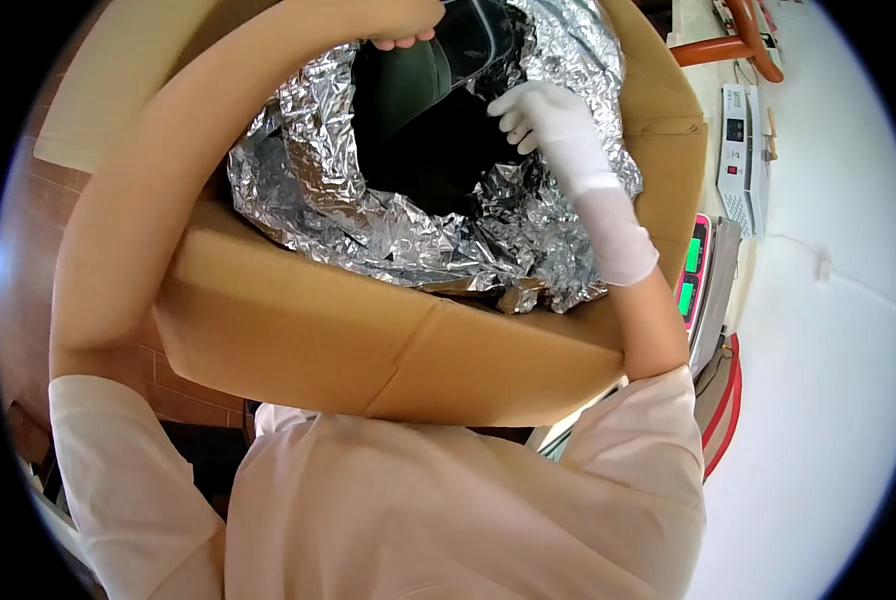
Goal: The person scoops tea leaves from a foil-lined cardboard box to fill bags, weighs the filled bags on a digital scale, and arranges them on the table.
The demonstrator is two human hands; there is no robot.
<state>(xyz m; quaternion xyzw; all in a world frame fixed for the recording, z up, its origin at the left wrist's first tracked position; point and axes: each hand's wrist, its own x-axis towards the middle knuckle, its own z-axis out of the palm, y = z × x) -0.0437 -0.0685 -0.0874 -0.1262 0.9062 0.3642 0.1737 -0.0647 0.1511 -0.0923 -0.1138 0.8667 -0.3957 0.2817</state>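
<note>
A large cardboard box (368, 340) lined with crinkled silver foil (368, 220) stands right in front of me. My left hand (403, 38) is bare and reaches over the far side, its fingers hooked on the edge of a dark clear bag (418, 90) inside the foil. My right hand (543, 115) wears a white glove and rests inside the box, fingers curled against the dark contents (438, 160) at the foil's opening. What lies inside the dark bag is hidden.
A white machine with a red display (743, 150) and a scale with green digits (693, 265) stand on the white table (828, 350) to the right. An orange handle (738, 40) lies at the top right. Brick flooring (28, 250) shows at left.
</note>
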